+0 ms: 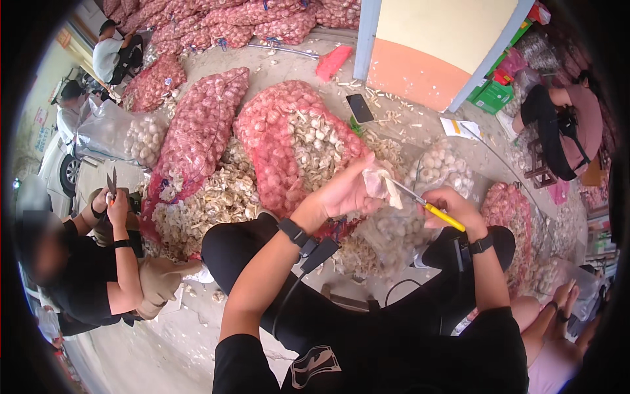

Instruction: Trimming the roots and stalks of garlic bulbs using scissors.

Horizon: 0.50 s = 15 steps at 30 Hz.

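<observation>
My left hand [342,192] is closed around a pale garlic bulb [376,184], holding it up in front of my knees. A strip of stem or skin sticks out from the bulb on its right side. My right hand [454,205] grips a cutting tool [446,217] with a yellow handle and a slim metal blade. The blade's tip reaches the bulb; whether it is a knife or shears I cannot make out. Below my hands stands a clear plastic bag [387,240] of trimmed bulbs. Beyond my left hand lies an open red mesh sack [272,131] of garlic.
Peeled skins [213,197] heap up left of my knees. More mesh sacks [203,118] lie beyond. A phone [359,108] rests on the floor near a pillar [433,59]. A co-worker [85,269] sits close on my left with a bladed tool; others sit right and behind.
</observation>
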### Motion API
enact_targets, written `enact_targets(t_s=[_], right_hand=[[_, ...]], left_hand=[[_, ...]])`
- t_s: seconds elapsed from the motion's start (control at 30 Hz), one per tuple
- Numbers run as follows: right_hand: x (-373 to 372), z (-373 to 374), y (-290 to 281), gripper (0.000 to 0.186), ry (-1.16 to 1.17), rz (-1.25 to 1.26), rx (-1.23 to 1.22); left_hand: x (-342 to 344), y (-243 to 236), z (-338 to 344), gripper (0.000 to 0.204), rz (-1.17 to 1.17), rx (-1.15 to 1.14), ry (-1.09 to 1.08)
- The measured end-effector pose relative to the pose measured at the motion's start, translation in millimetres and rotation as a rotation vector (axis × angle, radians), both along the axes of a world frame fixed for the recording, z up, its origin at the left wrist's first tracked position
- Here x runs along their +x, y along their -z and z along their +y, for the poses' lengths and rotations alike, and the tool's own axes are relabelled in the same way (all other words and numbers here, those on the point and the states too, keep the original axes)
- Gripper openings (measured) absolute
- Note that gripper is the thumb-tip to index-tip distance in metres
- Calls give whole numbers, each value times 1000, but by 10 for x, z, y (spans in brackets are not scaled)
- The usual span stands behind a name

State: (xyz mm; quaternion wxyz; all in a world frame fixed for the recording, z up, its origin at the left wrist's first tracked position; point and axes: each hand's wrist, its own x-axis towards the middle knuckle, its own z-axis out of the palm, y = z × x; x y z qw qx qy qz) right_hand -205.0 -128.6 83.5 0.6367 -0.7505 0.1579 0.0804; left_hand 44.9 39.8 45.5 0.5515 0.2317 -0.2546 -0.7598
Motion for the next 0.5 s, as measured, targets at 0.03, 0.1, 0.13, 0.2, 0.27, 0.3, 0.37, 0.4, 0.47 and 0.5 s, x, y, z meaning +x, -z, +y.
enact_targets(t_s=[0.03, 0.1, 0.13, 0.2, 0.27, 0.3, 0.37, 0.4, 0.47, 0.5], right_hand=[[22, 122, -7, 36, 62, -80, -117], [2, 233, -117, 48, 45, -41, -488], [1, 299, -137, 48, 41, -47, -487], [-12, 449, -156, 62, 115, -15, -680], [-26, 555, -128, 65, 147, -33, -714], [-41, 587, -112, 69, 180, -49, -748], [-71, 604, -65, 69, 192, -54, -745], [-86, 610, -56, 69, 205, -58, -739], [-122, 639, -139, 69, 215, -35, -758], [-135, 648, -173, 68, 229, -13, -774]], left_hand=[[-2, 39, -2, 63, -20, 85, -82], [-19, 88, 2, 63, -42, 169, -169], [-34, 111, -3, 63, -61, 148, -193], [-62, 154, -28, 63, -78, 127, -217], [-81, 193, -59, 61, -102, 164, -237], [-91, 214, -66, 61, -100, 161, -237], [-113, 224, -64, 57, -100, 174, -198], [-144, 214, -71, 57, -97, 172, -202], [-202, 187, -80, 56, -117, 194, -268], [-174, 207, -74, 56, -113, 191, -275]])
